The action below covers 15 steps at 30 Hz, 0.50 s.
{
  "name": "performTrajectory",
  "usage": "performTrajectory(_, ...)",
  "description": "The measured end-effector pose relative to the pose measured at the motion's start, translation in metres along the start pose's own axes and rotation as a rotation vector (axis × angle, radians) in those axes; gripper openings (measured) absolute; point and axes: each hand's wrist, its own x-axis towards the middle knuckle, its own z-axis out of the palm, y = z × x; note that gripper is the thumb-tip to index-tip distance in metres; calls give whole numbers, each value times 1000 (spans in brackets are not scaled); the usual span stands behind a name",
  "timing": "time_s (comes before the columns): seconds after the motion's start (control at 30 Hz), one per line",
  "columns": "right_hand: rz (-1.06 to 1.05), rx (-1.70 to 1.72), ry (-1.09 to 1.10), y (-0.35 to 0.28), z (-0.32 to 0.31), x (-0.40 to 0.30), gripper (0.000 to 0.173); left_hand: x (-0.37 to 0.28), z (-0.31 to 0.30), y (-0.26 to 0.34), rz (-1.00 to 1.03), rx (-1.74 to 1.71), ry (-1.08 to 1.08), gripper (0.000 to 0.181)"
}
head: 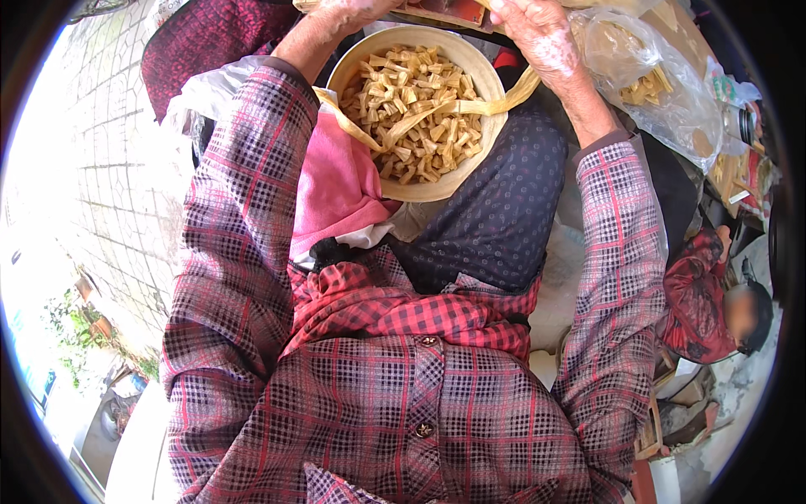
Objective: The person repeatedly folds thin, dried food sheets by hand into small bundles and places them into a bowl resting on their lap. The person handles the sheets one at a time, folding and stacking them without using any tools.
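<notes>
My left hand (356, 6) is at the top edge, mostly cut off, so its fingers cannot be seen. Farther right, the fingers of my right hand (538, 38) are closed on a pale yellow strip at the picture's upper edge. Below both hands, a round cream-coloured basin (434, 192) rests at my lap. Many short yellowish knotted pieces (409, 107), perhaps dried tofu skin, fill it. A long yellowish strip (469, 107) lies across them, one part passing over the right rim towards my right wrist, another over the left rim.
A pink cloth (337, 183) covers one leg beside the basin. On the right, a clear plastic bag (677, 120) holds more yellowish pieces, near a jar (738, 125). Another person in red (696, 296) is at the far right. Paving (119, 126) extends on the left.
</notes>
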Motion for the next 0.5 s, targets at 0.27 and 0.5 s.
performTrajectory(0.27,-31,55,-6,-15,9,-75,31,-78,-20,-26,-71,200,-2,31)
performTrajectory(0.5,-47,34,-52,-52,42,-141,18,-136,7,-17,266,778,-61,34)
